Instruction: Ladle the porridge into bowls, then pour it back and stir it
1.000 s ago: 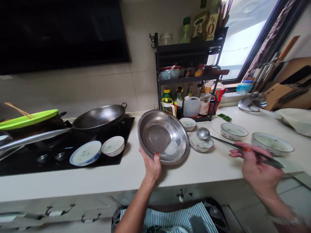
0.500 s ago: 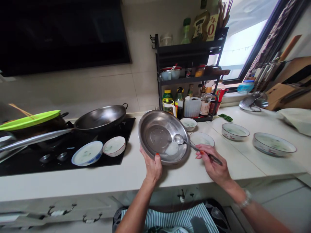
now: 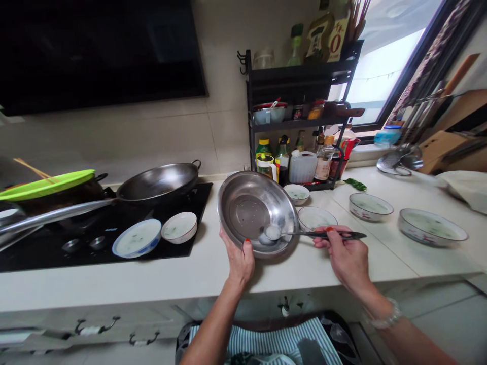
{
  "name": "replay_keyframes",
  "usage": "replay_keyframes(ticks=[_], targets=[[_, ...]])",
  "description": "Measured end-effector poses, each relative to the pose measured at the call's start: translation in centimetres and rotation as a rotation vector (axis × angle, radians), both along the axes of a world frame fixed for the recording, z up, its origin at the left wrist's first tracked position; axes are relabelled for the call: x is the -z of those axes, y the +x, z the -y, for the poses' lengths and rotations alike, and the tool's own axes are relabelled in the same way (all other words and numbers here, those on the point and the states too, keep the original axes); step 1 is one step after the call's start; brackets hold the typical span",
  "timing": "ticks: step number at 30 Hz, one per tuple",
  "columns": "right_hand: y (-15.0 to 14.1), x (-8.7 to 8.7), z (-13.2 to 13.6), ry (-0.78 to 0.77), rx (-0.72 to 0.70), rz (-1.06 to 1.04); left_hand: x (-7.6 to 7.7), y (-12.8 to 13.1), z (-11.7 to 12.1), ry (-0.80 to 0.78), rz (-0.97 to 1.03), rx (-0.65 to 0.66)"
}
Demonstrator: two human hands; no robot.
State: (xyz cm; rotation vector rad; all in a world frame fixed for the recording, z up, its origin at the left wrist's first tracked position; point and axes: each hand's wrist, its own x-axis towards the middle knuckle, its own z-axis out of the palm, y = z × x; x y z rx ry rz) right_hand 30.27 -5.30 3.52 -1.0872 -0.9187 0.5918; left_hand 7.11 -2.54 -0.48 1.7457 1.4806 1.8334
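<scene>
My left hand point(image 3: 240, 256) grips the near rim of a steel basin point(image 3: 247, 205), thumb over the edge, and the basin tilts toward me. A little whitish liquid lies low in it. My right hand point(image 3: 344, 253) is closed round the dark handle of a metal spoon point(image 3: 273, 231). The spoon's bowl is down in the basin and carries some of the white liquid. Just behind my right hand stands a bowl of pale soup point(image 3: 316, 218) with green bits. A smaller soup bowl point(image 3: 297, 193) sits beyond it.
Two more soup bowls, one nearer point(image 3: 370, 205) and one larger point(image 3: 432, 226), stand on the right. On the black cooktop point(image 3: 87, 261) are a blue-rimmed bowl point(image 3: 137, 238), a smaller bowl point(image 3: 179, 227) and a wok point(image 3: 158, 182). A black rack point(image 3: 300, 73) holds bottles behind.
My right hand has shifted slightly right, turning the spoon flatter. The spoon's bowl has dropped to the liquid and now carries some. The basin stays tilted in my left hand.
</scene>
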Motion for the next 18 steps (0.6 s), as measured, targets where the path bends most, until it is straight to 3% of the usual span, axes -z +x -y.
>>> replay_keyframes(ticks=[9,18], targets=[[0.23,-0.4,0.6,0.036,-0.001,-0.012,-0.63,0.16,0.18,-0.023,0.031,-0.01],[0.69,-0.73,0.56,0.065,-0.006,-0.065,0.07,-0.19,-0.38,-0.064,0.08,-0.003]])
